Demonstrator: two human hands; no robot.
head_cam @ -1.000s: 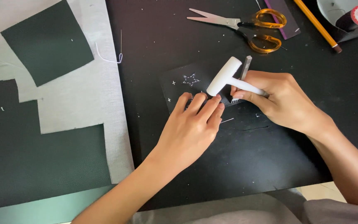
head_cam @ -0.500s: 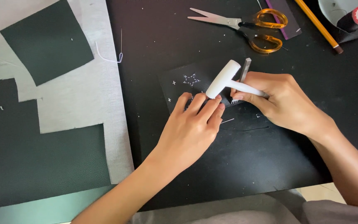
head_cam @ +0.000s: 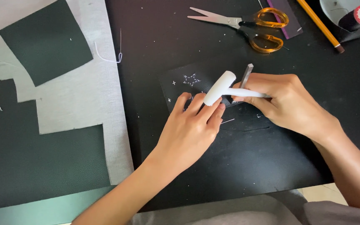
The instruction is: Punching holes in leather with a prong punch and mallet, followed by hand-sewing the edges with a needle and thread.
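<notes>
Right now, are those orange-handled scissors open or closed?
Closed, it seems: the scissors lie flat on the black mat, blades together in one point, untouched by either hand.

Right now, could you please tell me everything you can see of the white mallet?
The white mallet has a cylindrical head and a slim handle, both looking like smooth plastic. It is tilted, head up-left, over the dark leather piece on the black mat. The right hand grips its handle beside an upright metal punch; the left hand's fingertips lie just below its head.
</notes>
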